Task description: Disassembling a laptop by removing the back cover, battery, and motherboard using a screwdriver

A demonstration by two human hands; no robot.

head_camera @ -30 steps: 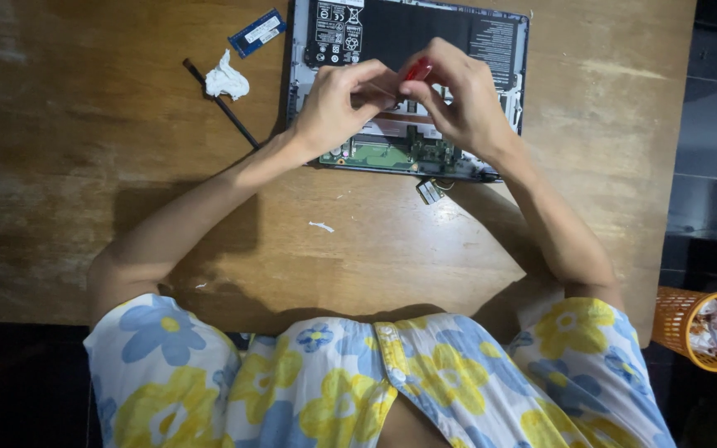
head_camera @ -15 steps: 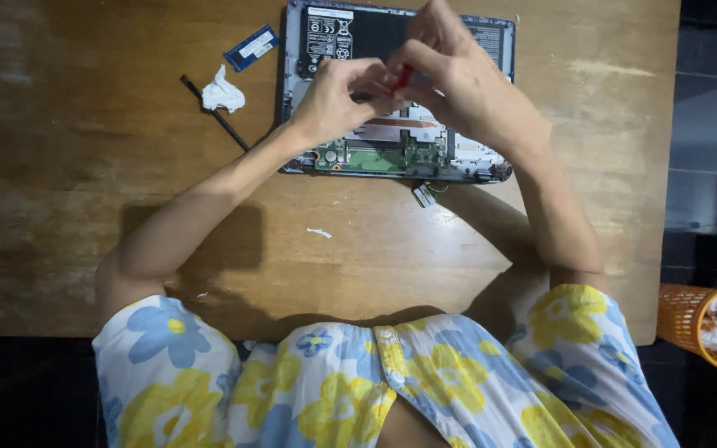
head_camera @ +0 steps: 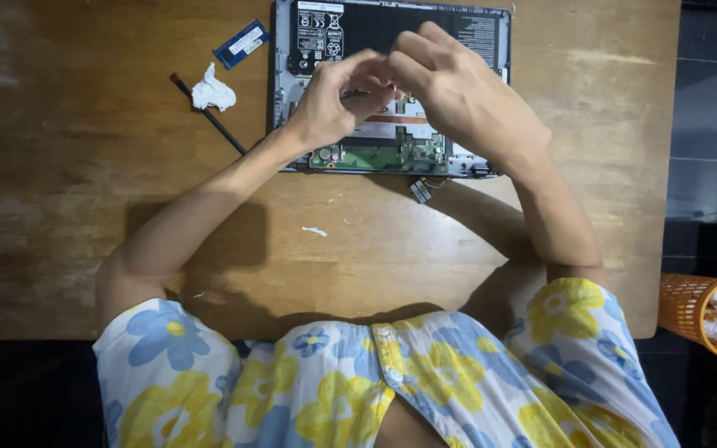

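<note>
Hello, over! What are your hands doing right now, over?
Left hand and right hand together over opened laptop. Grip unclear. Tissue, black stick, blue memory module lie left.

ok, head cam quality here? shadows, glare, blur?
Head view: sharp overall. Light from above throws dark arm shadows onto the wooden table toward the person. Mild sheen on the tabletop's right side. Left hand and right hand hide the point where they meet over the opened laptop. Frame edges fall dark.

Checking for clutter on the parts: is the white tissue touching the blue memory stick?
Apart. The head view shows bare wood between the tissue and the memory stick.
</note>
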